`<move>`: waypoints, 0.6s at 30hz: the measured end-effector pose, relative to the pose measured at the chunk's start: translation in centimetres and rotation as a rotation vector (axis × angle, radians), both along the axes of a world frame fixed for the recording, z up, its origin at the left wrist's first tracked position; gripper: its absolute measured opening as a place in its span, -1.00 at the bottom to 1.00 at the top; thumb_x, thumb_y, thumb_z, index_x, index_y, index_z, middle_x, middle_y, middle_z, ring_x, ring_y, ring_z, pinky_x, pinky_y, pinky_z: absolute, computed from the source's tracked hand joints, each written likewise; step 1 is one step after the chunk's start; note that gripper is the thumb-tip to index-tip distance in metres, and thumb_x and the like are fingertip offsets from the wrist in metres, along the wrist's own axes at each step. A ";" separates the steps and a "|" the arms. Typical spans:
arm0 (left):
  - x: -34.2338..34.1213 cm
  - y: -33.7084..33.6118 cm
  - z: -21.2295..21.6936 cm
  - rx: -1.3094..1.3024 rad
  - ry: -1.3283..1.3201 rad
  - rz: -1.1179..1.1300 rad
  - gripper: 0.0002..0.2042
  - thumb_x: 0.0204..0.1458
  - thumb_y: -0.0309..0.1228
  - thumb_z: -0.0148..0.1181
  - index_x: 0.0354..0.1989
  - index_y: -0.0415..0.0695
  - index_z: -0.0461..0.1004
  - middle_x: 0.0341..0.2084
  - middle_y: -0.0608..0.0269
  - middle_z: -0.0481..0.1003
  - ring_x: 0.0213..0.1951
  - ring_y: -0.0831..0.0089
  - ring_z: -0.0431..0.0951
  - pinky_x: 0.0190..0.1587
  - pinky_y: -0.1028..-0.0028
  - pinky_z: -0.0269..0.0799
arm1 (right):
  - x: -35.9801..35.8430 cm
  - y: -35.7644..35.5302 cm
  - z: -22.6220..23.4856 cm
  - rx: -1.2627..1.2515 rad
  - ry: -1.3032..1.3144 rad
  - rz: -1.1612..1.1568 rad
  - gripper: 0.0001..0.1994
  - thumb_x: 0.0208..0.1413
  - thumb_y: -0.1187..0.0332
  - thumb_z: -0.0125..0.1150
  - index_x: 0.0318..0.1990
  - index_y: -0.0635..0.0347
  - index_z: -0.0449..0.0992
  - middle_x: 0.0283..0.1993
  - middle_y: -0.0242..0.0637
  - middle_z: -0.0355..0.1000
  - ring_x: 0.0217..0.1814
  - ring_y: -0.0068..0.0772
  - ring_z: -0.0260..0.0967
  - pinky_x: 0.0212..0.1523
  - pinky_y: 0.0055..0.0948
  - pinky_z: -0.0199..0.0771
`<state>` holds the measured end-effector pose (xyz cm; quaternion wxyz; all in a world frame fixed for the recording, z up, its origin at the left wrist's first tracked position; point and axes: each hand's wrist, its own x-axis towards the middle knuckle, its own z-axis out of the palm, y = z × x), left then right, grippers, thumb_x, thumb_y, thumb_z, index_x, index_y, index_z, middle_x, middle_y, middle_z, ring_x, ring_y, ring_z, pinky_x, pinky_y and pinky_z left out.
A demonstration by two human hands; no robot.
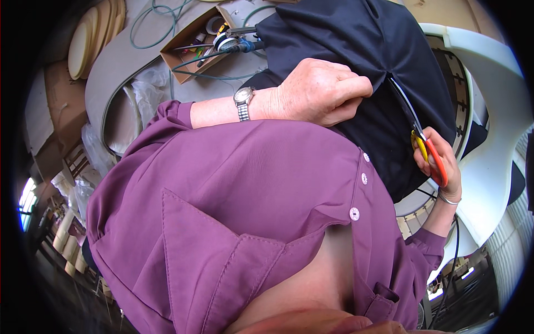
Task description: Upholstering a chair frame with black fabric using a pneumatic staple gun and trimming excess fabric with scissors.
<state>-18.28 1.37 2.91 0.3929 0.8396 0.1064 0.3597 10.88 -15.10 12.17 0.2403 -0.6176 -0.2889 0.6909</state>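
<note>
Black fabric (339,33) is draped over a rounded seat frame with a webbed or clipped inner edge. Thumb and fingers of my left hand (322,92) are closed in a pinch on the cloth, pulling folds toward it. On the right, my right hand (448,158) grips scissors (410,114) by their orange and yellow handles. Their long blades point up and left, and the tips meet the gathered cloth just right of my left fingers. Whether the blades are parted is hard to make out.
A white curved shell (492,106) and the frame's rim (461,83) lie on the right. At the upper left, an open cardboard box (172,53) holds tools, with a pneumatic tool (239,45) over its edge. Green hose (133,33) trails across the grey surface. Stacked round panels (83,50) stand beyond.
</note>
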 end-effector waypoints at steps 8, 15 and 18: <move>0.2 -0.2 0.0 0.002 0.035 -0.036 -0.79 -0.12 -0.63 0.30 -0.28 -0.16 0.51 -0.52 0.23 0.53 -0.45 0.27 0.59 -0.42 0.34 0.52 | 0.0 0.8 -0.1 0.000 -0.035 0.025 -0.47 0.07 -0.04 0.30 -0.06 0.23 0.38 -0.51 -0.47 0.32 -0.60 -0.79 0.07 -0.56 -0.76 -0.02; 0.0 -0.3 0.0 0.006 0.057 -0.037 -0.79 -0.11 -0.61 0.30 -0.26 -0.15 0.51 -0.51 0.23 0.53 -0.44 0.25 0.59 -0.41 0.34 0.53 | 1.0 1.2 -0.3 0.016 0.000 0.066 -0.48 0.06 -0.02 0.32 -0.06 0.23 0.38 -0.50 -0.48 0.33 -0.59 -0.79 0.07 -0.56 -0.77 -0.02; 0.1 -0.3 0.3 0.007 0.068 -0.044 -0.78 -0.11 -0.60 0.31 -0.26 -0.14 0.52 -0.50 0.22 0.54 -0.43 0.24 0.60 -0.41 0.34 0.52 | 1.6 1.4 -0.5 0.026 -0.032 0.107 -0.49 0.07 -0.03 0.32 -0.05 0.21 0.39 -0.50 -0.48 0.33 -0.58 -0.78 0.09 -0.55 -0.78 -0.03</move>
